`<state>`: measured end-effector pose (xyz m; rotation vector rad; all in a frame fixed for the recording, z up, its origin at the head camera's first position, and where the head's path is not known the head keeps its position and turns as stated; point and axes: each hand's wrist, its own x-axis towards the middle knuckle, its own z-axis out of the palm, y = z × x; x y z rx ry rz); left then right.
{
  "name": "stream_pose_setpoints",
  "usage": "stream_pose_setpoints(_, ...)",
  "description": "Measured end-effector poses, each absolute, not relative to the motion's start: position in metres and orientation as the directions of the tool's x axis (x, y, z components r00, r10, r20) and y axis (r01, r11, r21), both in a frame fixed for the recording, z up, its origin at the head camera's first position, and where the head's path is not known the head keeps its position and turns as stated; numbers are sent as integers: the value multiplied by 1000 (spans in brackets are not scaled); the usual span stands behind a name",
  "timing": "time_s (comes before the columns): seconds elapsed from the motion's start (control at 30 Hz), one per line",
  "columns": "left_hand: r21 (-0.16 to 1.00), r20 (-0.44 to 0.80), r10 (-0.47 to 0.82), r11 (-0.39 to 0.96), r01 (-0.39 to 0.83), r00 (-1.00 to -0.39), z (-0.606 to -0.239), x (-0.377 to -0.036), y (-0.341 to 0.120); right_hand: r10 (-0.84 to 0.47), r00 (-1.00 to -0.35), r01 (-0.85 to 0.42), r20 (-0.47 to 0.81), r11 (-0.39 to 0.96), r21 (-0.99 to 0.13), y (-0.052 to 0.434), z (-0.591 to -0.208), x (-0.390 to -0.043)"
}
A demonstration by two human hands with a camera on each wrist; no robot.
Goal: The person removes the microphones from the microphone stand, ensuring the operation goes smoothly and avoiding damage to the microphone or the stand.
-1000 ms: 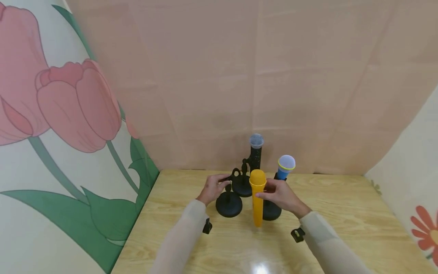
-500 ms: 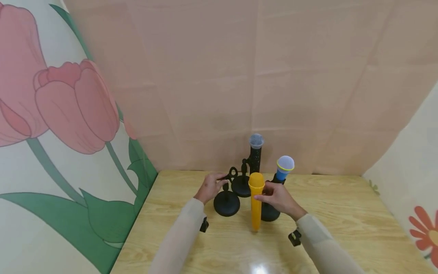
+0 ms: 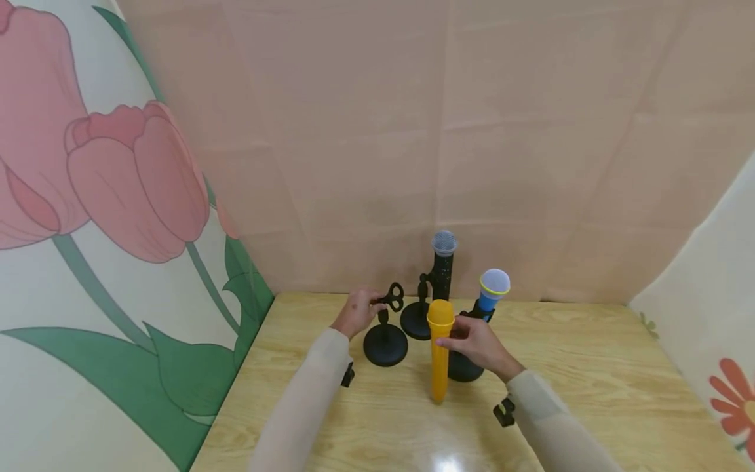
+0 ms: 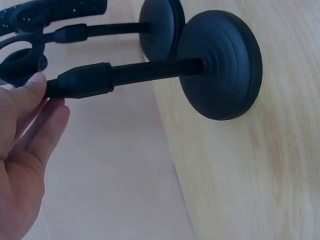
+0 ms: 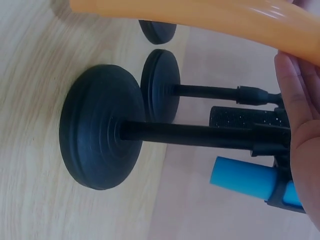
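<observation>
My left hand [image 3: 356, 313] pinches the clip [image 3: 393, 296] on top of an empty black microphone stand [image 3: 385, 345]. In the left wrist view my thumb [image 4: 35, 85] lies against the stand's stem [image 4: 125, 75], above its round base [image 4: 220, 65]. Gripped in my right hand [image 3: 474, 342] is an orange microphone [image 3: 439, 354], upright with its tail on the wooden table [image 3: 590, 367], just right of that stand. The same orange microphone [image 5: 200, 15] runs across the top of the right wrist view beside my right palm [image 5: 300, 125].
A black microphone [image 3: 442, 262] stands in a second stand [image 3: 415, 326] at the back. A blue microphone [image 3: 492, 288] sits in a third stand [image 3: 463, 368] behind my right hand. Cloth walls close the table at the back and on both sides.
The empty stand has shifted a little to the left with my left hand on its clip. The orange microphone has edged slightly left with my right hand.
</observation>
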<state>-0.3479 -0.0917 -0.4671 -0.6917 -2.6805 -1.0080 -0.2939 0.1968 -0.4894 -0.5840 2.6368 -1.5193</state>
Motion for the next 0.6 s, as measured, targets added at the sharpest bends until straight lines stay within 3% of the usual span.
stream_pose_setpoints(0.3,713,216,224,628,311,-950,-466,-351,-89,-363,-912,-343,189,426,-837,191,-499,-297)
stream_pose_setpoints(0.6,730,210,156,632,261,-965,-467,-357,-89,-383,-910,-327,162,420,-847,185,-504,-301)
